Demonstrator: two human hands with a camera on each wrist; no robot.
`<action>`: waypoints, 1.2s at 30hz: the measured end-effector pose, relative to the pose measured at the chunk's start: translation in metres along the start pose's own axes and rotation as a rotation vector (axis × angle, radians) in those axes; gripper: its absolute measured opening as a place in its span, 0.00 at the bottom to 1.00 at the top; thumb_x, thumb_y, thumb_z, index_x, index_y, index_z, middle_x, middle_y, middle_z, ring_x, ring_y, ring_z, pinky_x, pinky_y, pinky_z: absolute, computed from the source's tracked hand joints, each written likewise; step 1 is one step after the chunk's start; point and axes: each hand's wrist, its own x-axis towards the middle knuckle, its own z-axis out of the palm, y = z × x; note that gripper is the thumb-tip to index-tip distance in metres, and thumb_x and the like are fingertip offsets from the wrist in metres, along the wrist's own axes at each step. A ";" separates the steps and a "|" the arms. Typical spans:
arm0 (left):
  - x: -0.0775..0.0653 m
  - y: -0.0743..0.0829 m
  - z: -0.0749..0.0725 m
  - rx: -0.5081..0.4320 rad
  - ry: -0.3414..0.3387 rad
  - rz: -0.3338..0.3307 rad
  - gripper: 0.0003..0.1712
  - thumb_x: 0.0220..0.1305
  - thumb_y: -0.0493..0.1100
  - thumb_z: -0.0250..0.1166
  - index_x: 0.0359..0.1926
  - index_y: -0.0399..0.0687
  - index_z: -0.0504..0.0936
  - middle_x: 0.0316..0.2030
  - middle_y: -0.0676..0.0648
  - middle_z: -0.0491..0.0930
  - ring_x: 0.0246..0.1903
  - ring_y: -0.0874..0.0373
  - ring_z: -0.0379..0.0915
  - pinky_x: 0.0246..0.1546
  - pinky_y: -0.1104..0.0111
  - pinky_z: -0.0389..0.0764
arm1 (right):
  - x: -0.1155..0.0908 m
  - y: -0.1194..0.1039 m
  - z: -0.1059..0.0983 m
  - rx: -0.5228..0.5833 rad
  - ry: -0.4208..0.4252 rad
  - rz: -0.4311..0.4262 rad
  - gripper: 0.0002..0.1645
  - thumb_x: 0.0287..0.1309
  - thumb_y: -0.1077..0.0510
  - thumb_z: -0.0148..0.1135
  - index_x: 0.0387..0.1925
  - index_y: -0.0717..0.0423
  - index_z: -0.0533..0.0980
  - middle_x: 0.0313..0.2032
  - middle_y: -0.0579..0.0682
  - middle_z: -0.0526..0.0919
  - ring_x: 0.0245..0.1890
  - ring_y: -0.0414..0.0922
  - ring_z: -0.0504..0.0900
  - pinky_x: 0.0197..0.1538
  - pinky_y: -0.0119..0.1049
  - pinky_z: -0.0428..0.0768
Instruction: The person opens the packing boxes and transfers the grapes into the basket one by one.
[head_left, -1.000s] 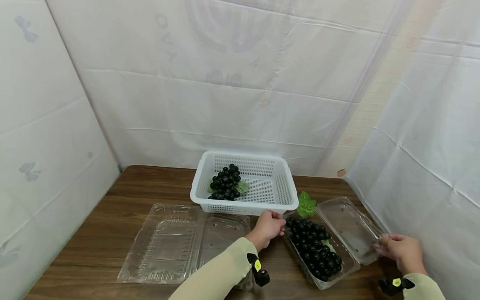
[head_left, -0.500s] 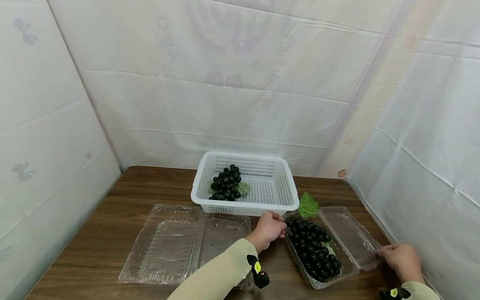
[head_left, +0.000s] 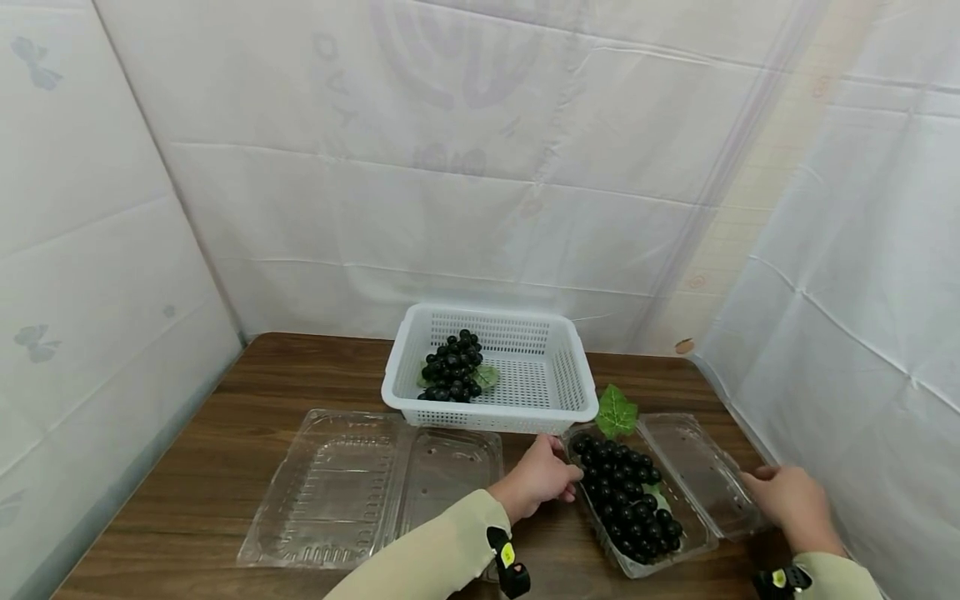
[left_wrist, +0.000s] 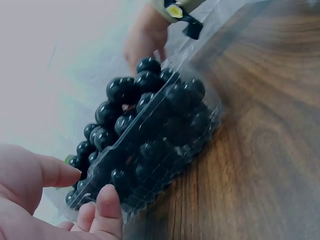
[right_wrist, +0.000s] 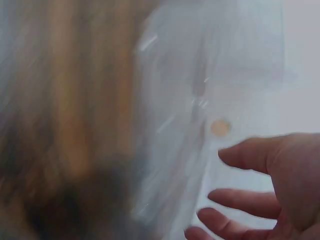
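Note:
A clear hinged plastic clamshell box (head_left: 693,554) lies at the right with its lid (head_left: 701,471) folded back. Inside it is a bunch of black grapes (head_left: 622,496) with a green leaf (head_left: 617,412) sticking out past its far end. My left hand (head_left: 536,479) is at the box's far left corner; in the left wrist view its thumb (left_wrist: 57,171) and fingers stand apart around the rim, fingertips close to the outer wall. My right hand (head_left: 791,504) is beside the lid's outer edge. Its fingers (right_wrist: 245,201) are spread and hold nothing in the right wrist view.
A white slotted basket (head_left: 573,367) with another bunch of black grapes (head_left: 452,367) stands at the back. A second clamshell box (head_left: 337,492) lies unfolded on the wooden table (head_left: 187,492) at the left. White sheeting (head_left: 465,167) encloses the back and sides.
Over the last second the lid has tilted lower and lies back flatter. My right hand has released its edge. My left hand has loosened from its pinch on the box rim and shifted slightly nearer.

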 end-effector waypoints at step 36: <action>-0.008 -0.009 0.018 -0.065 -0.037 0.002 0.40 0.66 0.25 0.60 0.70 0.45 0.50 0.16 0.43 0.75 0.11 0.58 0.74 0.28 0.55 0.89 | -0.014 -0.104 0.022 0.010 -0.079 -0.262 0.22 0.60 0.58 0.70 0.17 0.50 0.68 0.16 0.44 0.66 0.19 0.42 0.67 0.25 0.36 0.65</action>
